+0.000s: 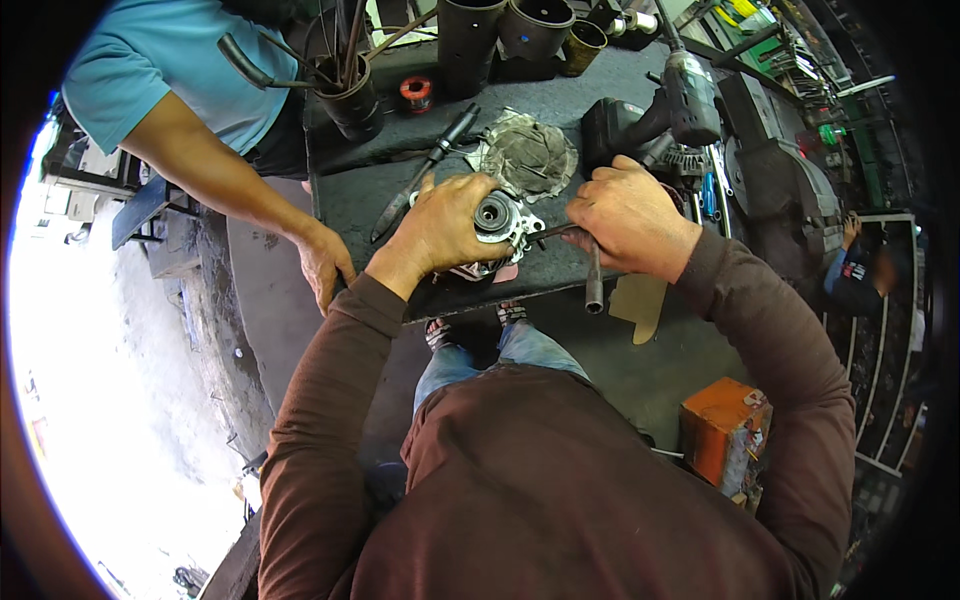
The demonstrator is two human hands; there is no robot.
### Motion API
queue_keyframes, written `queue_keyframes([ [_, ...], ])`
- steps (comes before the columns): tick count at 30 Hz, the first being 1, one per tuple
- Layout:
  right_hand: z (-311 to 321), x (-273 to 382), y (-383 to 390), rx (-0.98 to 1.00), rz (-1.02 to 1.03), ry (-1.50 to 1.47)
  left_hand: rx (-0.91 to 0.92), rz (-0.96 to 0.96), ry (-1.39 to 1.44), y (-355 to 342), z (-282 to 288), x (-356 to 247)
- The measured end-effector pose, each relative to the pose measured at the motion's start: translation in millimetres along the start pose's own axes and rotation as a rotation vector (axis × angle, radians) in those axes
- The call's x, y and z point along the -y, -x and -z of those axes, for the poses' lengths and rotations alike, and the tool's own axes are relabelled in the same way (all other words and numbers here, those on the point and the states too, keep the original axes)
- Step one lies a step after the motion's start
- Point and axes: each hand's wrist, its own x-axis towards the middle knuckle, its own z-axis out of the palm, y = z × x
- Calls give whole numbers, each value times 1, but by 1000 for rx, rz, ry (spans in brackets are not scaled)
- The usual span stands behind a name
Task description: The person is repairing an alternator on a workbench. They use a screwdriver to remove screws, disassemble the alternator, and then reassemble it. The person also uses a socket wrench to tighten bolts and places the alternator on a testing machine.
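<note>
My left hand [440, 228] is wrapped round the side of a silvery cast-metal housing [497, 216] with a round bearing-like opening on top. It stands near the front edge of a dark workbench [400, 155]. Closed in my right hand [632, 215] is a socket wrench [594, 285] with a bent or crossed steel bar. One end of the bar reaches the housing's right flange, while a hollow socket end points toward me. Whether the tip sits on a bolt cannot be made out. Behind my left hand lies a long dark tool [440, 140] with a flat pointed end.
A crumpled grey rag [527, 155] and a red spool [415, 93] lie on the bench. Dark cylindrical containers [470, 45] line its back. A cordless power tool [685, 105] stands right, beside wrenches [710, 190]. A co-worker's hand [325, 265] hangs left; an orange box [722, 425] is below right.
</note>
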Motion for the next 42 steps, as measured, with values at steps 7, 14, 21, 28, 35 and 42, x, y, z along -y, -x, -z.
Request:
queue_keyframes([
  [7,21,11,-7,54,-81,124,-2,-105,138,-5,2,13],
  [14,22,10,-21,156,27,187,-44,-78,112,0,-3,9],
  [21,14,9,-29,84,200,267,-181,-194,4,12,-18,0],
  [28,0,27,-4,3,157,242,-274,-210,-95,21,-33,-16],
  [35,-2,31,1,56,71,176,-279,-218,-92,22,-36,-16],
  [42,-2,31,1,92,21,129,-320,-235,-53,18,-39,-16],
])
